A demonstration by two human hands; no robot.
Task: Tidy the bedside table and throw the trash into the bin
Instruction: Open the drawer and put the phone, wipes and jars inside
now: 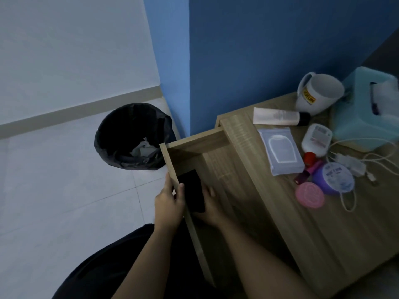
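Note:
The wooden bedside table [323, 223] has its drawer [194, 145] pulled out to the left. My left hand [168, 203] grips the drawer's front panel from outside, thumb over the top edge. My right hand [210, 209] is inside the drawer, holding a flat black phone-like object [192, 190] against the front panel. A bin [131, 137] lined with a black bag stands on the floor beyond the drawer, with crumpled paper inside.
On the tabletop lie a white mug [317, 93], a cream tube [278, 116], a clear packet [280, 152], a white bottle with red cap [315, 141], a purple tub [334, 179], a pink lid [309, 195], a charger cable [356, 165] and a teal tissue box [367, 108].

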